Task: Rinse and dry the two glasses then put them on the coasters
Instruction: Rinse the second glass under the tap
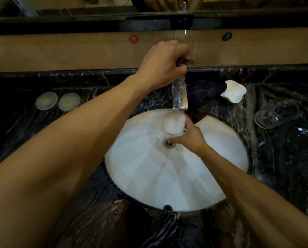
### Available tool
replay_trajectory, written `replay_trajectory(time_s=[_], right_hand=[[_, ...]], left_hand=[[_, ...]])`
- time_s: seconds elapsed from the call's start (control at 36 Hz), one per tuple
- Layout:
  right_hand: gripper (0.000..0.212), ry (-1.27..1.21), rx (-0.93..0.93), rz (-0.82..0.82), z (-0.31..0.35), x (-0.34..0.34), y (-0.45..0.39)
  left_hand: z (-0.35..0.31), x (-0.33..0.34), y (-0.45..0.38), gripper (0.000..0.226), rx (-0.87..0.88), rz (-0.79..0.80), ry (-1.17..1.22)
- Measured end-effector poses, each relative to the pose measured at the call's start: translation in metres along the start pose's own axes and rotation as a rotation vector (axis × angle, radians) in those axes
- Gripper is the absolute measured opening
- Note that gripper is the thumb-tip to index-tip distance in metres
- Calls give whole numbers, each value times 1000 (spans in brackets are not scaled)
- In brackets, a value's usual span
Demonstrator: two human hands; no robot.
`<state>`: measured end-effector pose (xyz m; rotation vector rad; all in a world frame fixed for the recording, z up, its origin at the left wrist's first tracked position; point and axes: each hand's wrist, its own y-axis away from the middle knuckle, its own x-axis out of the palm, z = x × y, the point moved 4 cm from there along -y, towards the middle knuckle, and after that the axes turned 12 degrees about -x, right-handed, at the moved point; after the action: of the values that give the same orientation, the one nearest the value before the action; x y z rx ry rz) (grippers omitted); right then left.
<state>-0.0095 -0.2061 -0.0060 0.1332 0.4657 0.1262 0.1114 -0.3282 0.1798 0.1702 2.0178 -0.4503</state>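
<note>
Dark marble worktop (42, 140) w/ oval white sink (212, 167) set in its middle, drain (169, 143) at the sink's centre. Chrome tap (180, 93) sticks out from the back edge over the basin.

Left hand (164, 64) reaches across to the tap lever (185, 62) at the back edge, fingers curled round it, gripping. Right hand (189, 136) is inside the basin just under the spout, fingers & thumb wrapped round a glass (172, 124); glass upright-ish, mouth full of white frothing water.

2nd glass (276, 115) lies tipped on its side on the worktop near the right edge, well apart from the sink. Dark cloth (205, 91) sits behind the sink's right rim, touching a white wavy dish (234, 93). Two round pale coasters (46, 101) sit side by side towards the worktop's left end, nothing on them. Red dot (133, 39) & blue dot (226, 36) on the tan back panel.
</note>
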Motion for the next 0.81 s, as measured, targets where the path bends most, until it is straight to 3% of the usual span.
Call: replay_trajectory(time_s=[0.11,0.33,0.44,0.56,0.72,0.81], right_hand=[[84,-20,-10,-80,0,-9,-3],[91,27,-17,-16,-3,-12,-4],[89,-40,6,-55,-8,-11,-1],[93,-18,15,-31,-9,-13,1],[92,15,17,-20,-14,-14,2],[93,-5,37,-33,-15,-11,2]], left_hand=[[2,0,0,24,16,-8,-4],[3,2,1,25,42,-16,-14],[9,9,18,36,60,-36,14],[58,24,69,54,-113,-63,1],[170,60,177,70,-362,251,-329],[196,66,215,77,-491,296,-371]])
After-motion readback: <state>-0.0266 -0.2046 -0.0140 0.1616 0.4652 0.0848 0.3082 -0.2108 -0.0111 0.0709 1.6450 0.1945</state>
